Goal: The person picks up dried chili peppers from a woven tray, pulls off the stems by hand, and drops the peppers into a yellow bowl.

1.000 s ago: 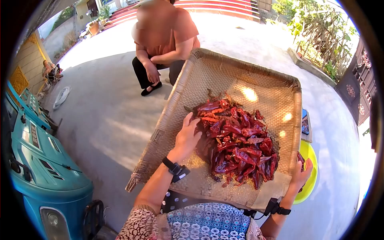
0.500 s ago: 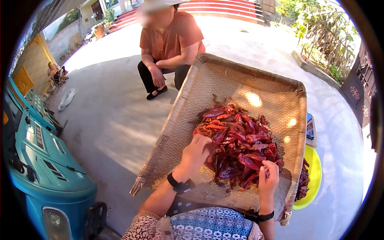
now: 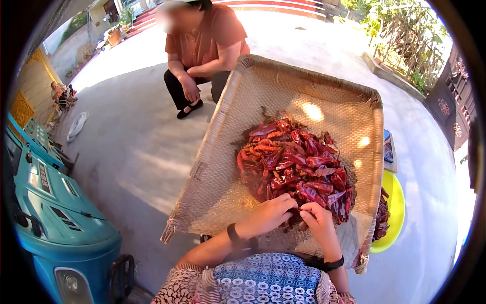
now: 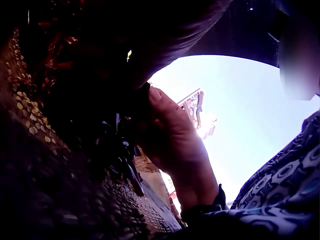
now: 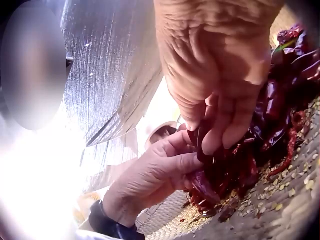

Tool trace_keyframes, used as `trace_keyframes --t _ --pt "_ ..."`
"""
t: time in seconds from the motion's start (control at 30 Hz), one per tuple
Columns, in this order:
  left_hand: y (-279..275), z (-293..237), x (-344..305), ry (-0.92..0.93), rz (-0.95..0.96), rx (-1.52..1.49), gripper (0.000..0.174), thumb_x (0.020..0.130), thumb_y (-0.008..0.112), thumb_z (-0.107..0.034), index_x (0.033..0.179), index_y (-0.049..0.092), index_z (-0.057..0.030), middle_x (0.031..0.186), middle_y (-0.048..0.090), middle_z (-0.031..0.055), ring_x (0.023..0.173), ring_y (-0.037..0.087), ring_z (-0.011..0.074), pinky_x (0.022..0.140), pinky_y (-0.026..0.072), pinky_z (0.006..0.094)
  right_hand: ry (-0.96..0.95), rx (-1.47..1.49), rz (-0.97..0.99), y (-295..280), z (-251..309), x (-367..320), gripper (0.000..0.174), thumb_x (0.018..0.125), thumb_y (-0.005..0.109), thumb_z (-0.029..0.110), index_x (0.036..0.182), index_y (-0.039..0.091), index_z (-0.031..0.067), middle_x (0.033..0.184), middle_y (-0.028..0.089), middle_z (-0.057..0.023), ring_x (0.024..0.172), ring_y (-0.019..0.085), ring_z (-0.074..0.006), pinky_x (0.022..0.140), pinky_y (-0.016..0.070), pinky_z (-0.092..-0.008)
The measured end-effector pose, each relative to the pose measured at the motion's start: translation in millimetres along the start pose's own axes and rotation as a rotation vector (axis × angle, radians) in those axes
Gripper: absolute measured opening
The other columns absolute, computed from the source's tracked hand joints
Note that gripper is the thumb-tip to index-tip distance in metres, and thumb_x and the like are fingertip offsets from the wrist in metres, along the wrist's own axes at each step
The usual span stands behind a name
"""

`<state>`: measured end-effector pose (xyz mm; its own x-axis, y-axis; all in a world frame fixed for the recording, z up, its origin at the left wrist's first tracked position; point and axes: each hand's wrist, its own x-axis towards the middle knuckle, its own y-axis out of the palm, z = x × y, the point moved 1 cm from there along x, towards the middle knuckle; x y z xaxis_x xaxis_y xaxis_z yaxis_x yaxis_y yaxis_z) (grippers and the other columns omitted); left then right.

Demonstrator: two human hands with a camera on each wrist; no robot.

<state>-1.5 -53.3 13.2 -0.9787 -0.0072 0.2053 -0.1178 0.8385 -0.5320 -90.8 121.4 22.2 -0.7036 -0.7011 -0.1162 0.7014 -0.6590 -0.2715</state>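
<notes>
Dried red chili peppers (image 3: 298, 157) lie heaped in a woven basket tray (image 3: 212, 187). At the near edge of the heap my left hand (image 3: 268, 217) and right hand (image 3: 320, 223) meet, fingertips close together. In the right wrist view, a dark dried chili pepper (image 5: 200, 140) is pinched between the thumb and fingers of the right hand (image 5: 215, 75). The left hand (image 5: 155, 167) grips it from below, with a wrinkled red chili under its thumb. The left wrist view is mostly dark; the right hand (image 4: 172, 135) shows there, its fingertips hidden.
A yellow basin (image 3: 395, 213) with more dried chilies stands right of the tray, a phone (image 3: 388, 147) behind it. Loose seeds (image 5: 280, 192) are scattered on the weave. A person (image 3: 207, 45) squats beyond the tray. A teal vehicle (image 3: 66, 202) stands at left.
My right hand has come from over the yellow basin into the tray. The left hand has moved from the heap's left side toward the near edge, and both now hold a chili together.
</notes>
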Motion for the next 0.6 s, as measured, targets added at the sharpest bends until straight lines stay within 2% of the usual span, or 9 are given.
trace_keyframes --t 0.03,0.07,0.1,0.17,0.27,0.4,0.5,0.53,0.6 --pt "2.4 6.0 0.8 0.027 -0.002 -0.025 0.021 0.085 0.065 -0.011 0.104 0.06 -0.0056 0.1 0.055 0.0118 0.09 0.059 0.0313 0.077 0.0491 0.0377 0.016 0.071 0.026 -1.9 -3.1 0.1 0.013 0.092 0.062 0.009 0.101 0.062 -0.0007 0.077 0.065 -0.0019 0.06 0.061 -0.0072 0.054 0.0477 -0.023" --pt "3.8 8.3 2.8 0.055 -0.004 -0.053 0.021 0.085 0.065 -0.011 0.104 0.061 -0.0052 0.1 0.056 0.0122 0.09 0.059 0.0313 0.077 0.0492 0.0373 0.033 0.093 0.006 -3.0 0.2 -1.4 0.013 0.092 0.062 0.009 0.101 0.062 -0.0005 0.078 0.065 -0.0019 0.062 0.062 -0.0075 0.056 0.048 -0.0227" --pt "1.9 7.2 5.7 0.113 -0.057 -0.085 0.021 0.087 0.064 -0.008 0.107 0.063 -0.0046 0.098 0.058 0.0111 0.089 0.06 0.0263 0.076 0.05 0.0336 0.051 0.115 -0.015 -3.0 4.0 -2.5 0.013 0.093 0.062 0.009 0.101 0.063 -0.0003 0.079 0.064 -0.0018 0.065 0.062 -0.0077 0.057 0.0482 -0.0223" --pt "-4.4 0.2 6.5 -0.044 -0.127 -0.212 0.023 0.091 0.062 -0.007 0.113 0.061 -0.0038 0.099 0.058 0.0063 0.088 0.06 0.018 0.077 0.0501 0.0304 -0.019 0.104 -0.091 -7.2 3.3 -3.6 0.013 0.093 0.062 0.009 0.102 0.062 0.0 0.082 0.064 -0.0019 0.07 0.062 -0.0072 0.062 0.049 -0.022" --pt "-9.7 11.5 6.4 -0.227 -0.243 -0.45 0.024 0.096 0.058 -0.008 0.119 0.058 -0.0027 0.103 0.056 0.0025 0.092 0.057 0.0119 0.081 0.0502 0.0281 0.029 0.297 -0.19 -27.7 -5.9 -8.8 0.015 0.095 0.061 0.01 0.108 0.06 0.0013 0.088 0.064 -0.0028 0.072 0.063 -0.0088 0.066 0.0507 -0.0223" --pt "-9.4 19.4 3.9 -0.311 -0.287 -0.723 0.027 0.096 0.056 -0.006 0.123 0.056 -0.0016 0.107 0.056 0.002 0.093 0.056 0.0104 0.085 0.0496 0.0261 -0.029 0.478 -0.42 -61.3 -20.2 -19.9 0.018 0.098 0.056 0.014 0.111 0.058 0.0017 0.089 0.067 -0.0048 0.073 0.064 -0.0119 0.069 0.0537 -0.026" --pt "-5.8 16.0 1.7 -0.388 -0.29 -1.004 0.025 0.095 0.059 -0.006 0.12 0.057 -0.0028 0.103 0.058 0.0009 0.088 0.055 0.0079 0.081 0.0484 0.0236 -0.124 0.633 -0.584 -89.9 -33.5 -27.8 0.019 0.099 0.055 0.016 0.113 0.057 0.002 0.092 0.068 -0.0064 0.073 0.065 -0.0142 0.072 0.0539 -0.0288" --pt "-6.5 14.2 1.1 -0.389 -0.298 -0.977 0.025 0.095 0.06 -0.006 0.119 0.058 -0.0032 0.101 0.059 0.0001 0.086 0.055 0.0071 0.079 0.0478 0.0228 -0.169 0.676 -0.63 -100.8 -38.3 -31.0 0.02 0.099 0.055 0.016 0.113 0.057 0.0022 0.094 0.068 -0.0069 0.073 0.065 -0.0149 0.074 0.0538 -0.0296" --pt "-8.2 11.1 1.0 -0.388 -0.311 -0.924 0.023 0.094 0.061 -0.007 0.116 0.058 -0.0041 0.096 0.059 -0.0014 0.083 0.054 0.0054 0.075 0.0467 0.0213 -0.216 0.822 -0.76 -122.0 -47.1 -38.3 0.027 0.099 0.055 0.025 0.116 0.057 0.0038 0.1 0.067 -0.0057 0.083 0.063 -0.0153 0.078 0.0526 -0.0297"
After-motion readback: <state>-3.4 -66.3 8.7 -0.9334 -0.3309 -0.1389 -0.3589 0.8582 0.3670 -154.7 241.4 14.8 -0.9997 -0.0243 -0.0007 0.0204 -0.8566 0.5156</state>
